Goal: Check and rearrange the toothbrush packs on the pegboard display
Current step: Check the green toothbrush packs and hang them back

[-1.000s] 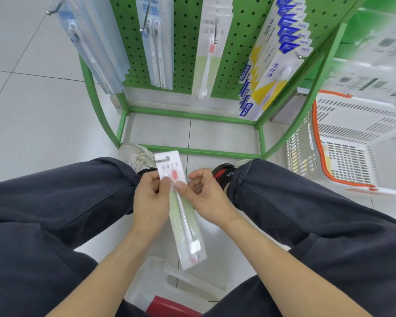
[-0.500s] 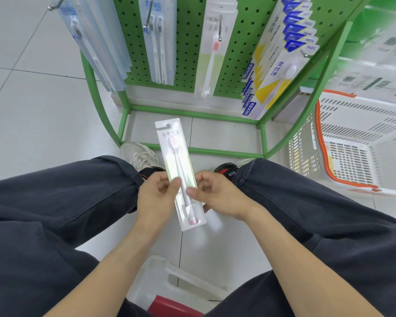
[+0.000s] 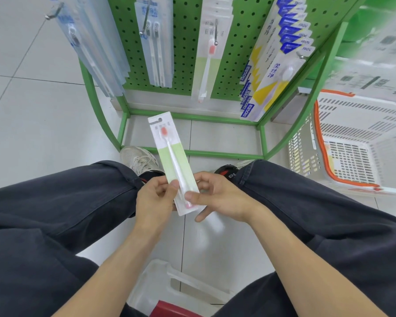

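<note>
Since a second ago the toothbrush pack [image 3: 173,163] has turned end for end and risen: its hang hole and the pink brush head now point up toward the pegboard [image 3: 185,44], where before they sat low between my knees. I hold it upright, tilted slightly left, in front of the green frame's bottom rail [image 3: 224,154]. My left hand [image 3: 154,199] pinches the lower left edge with the thumb on the front of the card and the fingers curled behind. My right hand [image 3: 222,197] grips the lower right corner, thumb across the clear blister near the handle's pink end, the other fingers bent behind and below.

On the pegboard a matching pink-headed pack [image 3: 209,53] hangs from the middle hook. To its left hangs a twin-brush pack [image 3: 154,42], and further left a row of clear packs [image 3: 89,49] juts out on a long hook. To the right a row of blue-and-yellow packs [image 3: 274,72] fans out on another hook. A white basket with an orange rim [image 3: 319,143] stands on the floor at my right, just beside the frame. My dark trouser legs [image 3: 55,213] flank the hands.
</note>
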The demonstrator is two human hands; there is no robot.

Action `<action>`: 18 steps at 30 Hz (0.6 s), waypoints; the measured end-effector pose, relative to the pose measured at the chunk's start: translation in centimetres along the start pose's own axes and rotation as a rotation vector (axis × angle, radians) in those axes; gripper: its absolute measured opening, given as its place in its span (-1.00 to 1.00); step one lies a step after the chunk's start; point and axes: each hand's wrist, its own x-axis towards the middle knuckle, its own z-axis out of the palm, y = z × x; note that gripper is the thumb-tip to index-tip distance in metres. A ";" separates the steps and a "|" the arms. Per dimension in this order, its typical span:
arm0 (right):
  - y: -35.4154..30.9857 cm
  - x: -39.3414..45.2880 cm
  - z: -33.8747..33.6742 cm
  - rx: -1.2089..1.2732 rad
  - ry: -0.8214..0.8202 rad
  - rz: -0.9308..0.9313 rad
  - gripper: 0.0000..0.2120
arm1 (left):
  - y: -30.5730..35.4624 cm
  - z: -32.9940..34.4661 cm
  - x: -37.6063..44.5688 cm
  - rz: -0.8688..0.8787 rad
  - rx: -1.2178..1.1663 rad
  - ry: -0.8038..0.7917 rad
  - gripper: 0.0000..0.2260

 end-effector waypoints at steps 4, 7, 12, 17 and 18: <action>0.5 0.3 0.6 -0.039 0.106 -0.079 -0.60 | 0.1 0.0 0.1 -0.018 -0.037 0.035 -0.84; 0.6 0.6 0.7 -0.113 0.233 -0.105 -0.60 | 0.4 0.4 -0.2 0.011 0.004 0.068 -0.71; 0.7 0.3 0.7 -0.450 0.260 -0.157 -0.61 | 0.1 0.6 -0.6 0.052 0.150 -0.044 -0.68; 0.8 0.2 0.8 -0.558 0.121 -0.238 -0.60 | 0.2 0.2 -0.6 -0.026 0.044 -0.077 -0.52; 1.0 0.3 0.7 -0.544 0.083 -0.220 -0.57 | 0.3 0.2 -0.4 -0.048 -0.012 -0.077 -0.65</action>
